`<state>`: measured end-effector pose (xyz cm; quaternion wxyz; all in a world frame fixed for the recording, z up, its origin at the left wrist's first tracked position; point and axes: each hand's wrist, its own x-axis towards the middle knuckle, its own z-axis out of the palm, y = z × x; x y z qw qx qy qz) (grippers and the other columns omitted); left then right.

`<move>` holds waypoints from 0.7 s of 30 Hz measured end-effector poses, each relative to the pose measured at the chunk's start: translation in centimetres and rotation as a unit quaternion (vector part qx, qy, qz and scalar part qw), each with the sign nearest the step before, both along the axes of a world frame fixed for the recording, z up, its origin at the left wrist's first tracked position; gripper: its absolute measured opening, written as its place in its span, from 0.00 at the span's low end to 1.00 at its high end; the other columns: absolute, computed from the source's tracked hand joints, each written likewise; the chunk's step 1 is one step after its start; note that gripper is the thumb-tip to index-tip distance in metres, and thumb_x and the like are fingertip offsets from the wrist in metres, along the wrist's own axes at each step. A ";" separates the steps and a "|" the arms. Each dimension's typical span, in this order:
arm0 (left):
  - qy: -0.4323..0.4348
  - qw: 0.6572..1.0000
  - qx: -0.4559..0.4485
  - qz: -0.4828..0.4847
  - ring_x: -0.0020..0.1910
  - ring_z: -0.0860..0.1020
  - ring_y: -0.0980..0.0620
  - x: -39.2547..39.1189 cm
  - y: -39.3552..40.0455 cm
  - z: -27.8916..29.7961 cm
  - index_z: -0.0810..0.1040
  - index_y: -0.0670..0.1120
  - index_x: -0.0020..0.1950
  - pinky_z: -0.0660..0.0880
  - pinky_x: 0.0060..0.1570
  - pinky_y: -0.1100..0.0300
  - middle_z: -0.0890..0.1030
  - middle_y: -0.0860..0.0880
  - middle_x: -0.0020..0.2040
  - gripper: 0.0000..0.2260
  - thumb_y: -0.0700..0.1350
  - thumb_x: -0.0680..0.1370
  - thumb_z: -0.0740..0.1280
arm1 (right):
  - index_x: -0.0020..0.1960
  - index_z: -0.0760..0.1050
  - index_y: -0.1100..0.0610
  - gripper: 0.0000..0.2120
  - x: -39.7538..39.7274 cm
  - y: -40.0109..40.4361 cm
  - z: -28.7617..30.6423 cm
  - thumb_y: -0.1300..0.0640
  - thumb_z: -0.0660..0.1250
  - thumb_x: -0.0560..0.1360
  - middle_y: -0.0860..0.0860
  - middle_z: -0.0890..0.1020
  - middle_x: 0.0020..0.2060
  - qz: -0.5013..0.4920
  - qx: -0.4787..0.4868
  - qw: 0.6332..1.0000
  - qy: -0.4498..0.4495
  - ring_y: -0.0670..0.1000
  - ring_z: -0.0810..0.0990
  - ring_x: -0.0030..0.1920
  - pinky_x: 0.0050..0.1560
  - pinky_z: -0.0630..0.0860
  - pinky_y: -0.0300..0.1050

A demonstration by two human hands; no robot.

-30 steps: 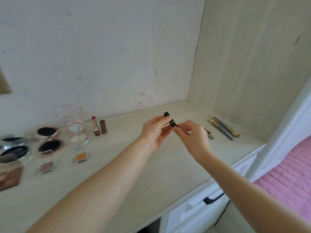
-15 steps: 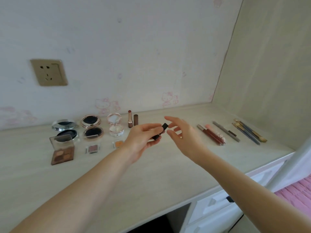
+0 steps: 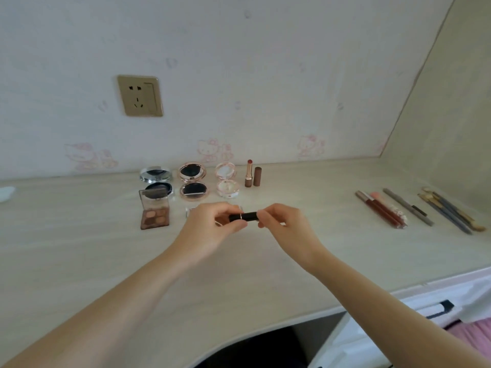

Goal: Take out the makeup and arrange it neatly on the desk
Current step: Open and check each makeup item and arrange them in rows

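Black lipstick tube is hanging level above the desk, and I am pinching one end in my left hand and the other in my right hand, fingers curled tight. I am judging it wants uncapping next, then standing by the open lipstick.

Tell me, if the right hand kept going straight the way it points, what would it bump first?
Probably the left hand. The right hand points leftward along the black tube both hands grip, so nothing else lies between, though depth is hard to judge.
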<state>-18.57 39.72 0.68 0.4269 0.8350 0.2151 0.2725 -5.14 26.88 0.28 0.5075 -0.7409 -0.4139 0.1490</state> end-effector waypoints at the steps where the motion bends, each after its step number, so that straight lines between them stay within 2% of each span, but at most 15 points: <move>1: 0.004 0.999 0.038 0.008 0.34 0.76 0.62 -0.7 0.1 -0.3 0.83 0.53 0.48 0.70 0.37 0.70 0.82 0.55 0.37 0.06 0.45 0.72 0.74 | 0.40 0.79 0.50 0.10 -0.5 0.3 -0.3 0.50 0.64 0.77 0.44 0.83 0.37 0.004 0.001 1.000 0.016 0.43 0.78 0.40 0.40 0.72 0.40; 4: 0.019 0.989 0.145 0.013 0.41 0.76 0.61 -2.2 0.5 -1.2 0.82 0.52 0.49 0.73 0.43 0.65 0.80 0.60 0.38 0.05 0.46 0.74 0.72 | 0.41 0.79 0.50 0.07 -1.9 1.4 -1.2 0.50 0.66 0.76 0.46 0.83 0.37 0.018 0.001 0.998 0.054 0.46 0.78 0.38 0.39 0.73 0.42; 7: 0.039 0.971 0.234 0.022 0.47 0.74 0.58 -3.3 0.9 -1.9 0.79 0.50 0.52 0.74 0.46 0.57 0.77 0.58 0.43 0.06 0.46 0.76 0.69 | 0.41 0.78 0.51 0.05 -2.9 2.3 -2.1 0.52 0.69 0.74 0.45 0.82 0.35 0.023 0.001 0.998 0.063 0.41 0.75 0.35 0.35 0.69 0.31; 9: 0.055 0.955 0.288 0.029 0.48 0.73 0.54 -3.9 1.0 -2.4 0.78 0.47 0.53 0.73 0.47 0.56 0.77 0.54 0.45 0.06 0.44 0.77 0.67 | 0.41 0.78 0.51 0.04 -3.3 2.9 -2.5 0.54 0.70 0.73 0.44 0.80 0.34 0.028 0.006 0.999 0.046 0.39 0.74 0.34 0.35 0.68 0.29; 14: 0.081 0.935 0.343 0.035 0.50 0.72 0.50 -4.6 0.9 -2.7 0.77 0.45 0.53 0.71 0.49 0.57 0.77 0.51 0.46 0.05 0.42 0.77 0.65 | 0.46 0.81 0.48 0.04 -3.9 3.6 -3.2 0.57 0.70 0.73 0.42 0.79 0.35 0.045 0.020 0.999 0.010 0.43 0.77 0.39 0.38 0.69 0.31; 17: 0.095 0.923 0.369 0.043 0.50 0.74 0.47 -4.8 0.8 -2.6 0.77 0.44 0.52 0.73 0.49 0.54 0.78 0.50 0.45 0.06 0.43 0.77 0.65 | 0.46 0.81 0.47 0.05 -4.0 3.6 -3.5 0.57 0.70 0.74 0.43 0.80 0.36 0.050 0.026 0.998 -0.005 0.45 0.76 0.37 0.37 0.69 0.32; 21: 0.132 0.902 0.410 0.024 0.50 0.76 0.46 -4.8 0.7 -2.5 0.79 0.42 0.52 0.75 0.50 0.52 0.80 0.49 0.45 0.12 0.48 0.78 0.61 | 0.46 0.83 0.47 0.07 -4.2 3.2 -3.4 0.58 0.70 0.73 0.41 0.82 0.38 0.074 0.034 0.997 -0.015 0.42 0.75 0.36 0.38 0.70 0.33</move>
